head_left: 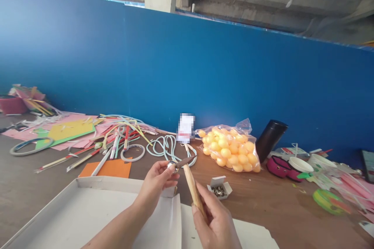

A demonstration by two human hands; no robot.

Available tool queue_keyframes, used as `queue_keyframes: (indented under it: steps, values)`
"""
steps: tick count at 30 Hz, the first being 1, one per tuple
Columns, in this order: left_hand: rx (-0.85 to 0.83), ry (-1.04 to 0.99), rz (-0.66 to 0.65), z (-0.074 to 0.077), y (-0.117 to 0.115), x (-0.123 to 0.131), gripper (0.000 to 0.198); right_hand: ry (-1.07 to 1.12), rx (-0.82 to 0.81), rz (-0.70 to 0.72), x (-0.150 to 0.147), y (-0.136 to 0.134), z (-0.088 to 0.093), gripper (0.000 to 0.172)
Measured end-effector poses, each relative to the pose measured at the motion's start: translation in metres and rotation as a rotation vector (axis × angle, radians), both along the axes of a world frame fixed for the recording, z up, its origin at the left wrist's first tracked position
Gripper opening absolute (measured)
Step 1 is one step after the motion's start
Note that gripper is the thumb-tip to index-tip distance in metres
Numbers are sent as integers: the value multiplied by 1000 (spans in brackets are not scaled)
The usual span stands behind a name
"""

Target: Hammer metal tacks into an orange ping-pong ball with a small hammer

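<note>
My right hand (214, 218) is wrapped round the pale wooden handle of a hammer (191, 184), held upright and tilted. Its dark, pointed metal head lies across the handle's top. My left hand (159, 181) pinches a small shiny silvery round thing (172, 166) right by the hammer's head; whether it touches the head I cannot tell. Below my hands is an open white cardboard box (117, 210), its flap reaching under my right hand. Just right of the hammer, a small open carton (218, 179) holds small metal pieces (218, 191).
A clear bag of orange balls (230, 149) lies behind my hands, with a black cylinder (270, 140) leaning beside it. At left are coloured papers (73, 130), tubes and a grey ring (133, 153). Cups, a green tape roll (330, 202) and pink sheets crowd the right. A blue partition (187, 66) stands behind.
</note>
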State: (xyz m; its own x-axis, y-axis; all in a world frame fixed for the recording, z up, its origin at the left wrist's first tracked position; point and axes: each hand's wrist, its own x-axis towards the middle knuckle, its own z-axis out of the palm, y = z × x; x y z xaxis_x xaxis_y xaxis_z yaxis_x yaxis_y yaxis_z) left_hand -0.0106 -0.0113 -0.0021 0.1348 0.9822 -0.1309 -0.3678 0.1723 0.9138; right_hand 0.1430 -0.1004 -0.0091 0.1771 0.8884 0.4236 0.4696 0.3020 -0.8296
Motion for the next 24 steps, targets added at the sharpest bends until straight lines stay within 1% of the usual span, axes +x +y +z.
queue_keyframes:
  steps: [5, 12, 24]
  values:
    - [22, 34, 12, -2, 3, -1, 33, 13, 2, -13, 0, 0, 2, 49]
    - [19, 16, 18, -2, 2, 0, 33, 42, 4, -7, -1, 0, 1, 50]
    - [32, 3, 21, -4, 5, 0, 35, 24, -2, -18, -3, -1, 5, 48]
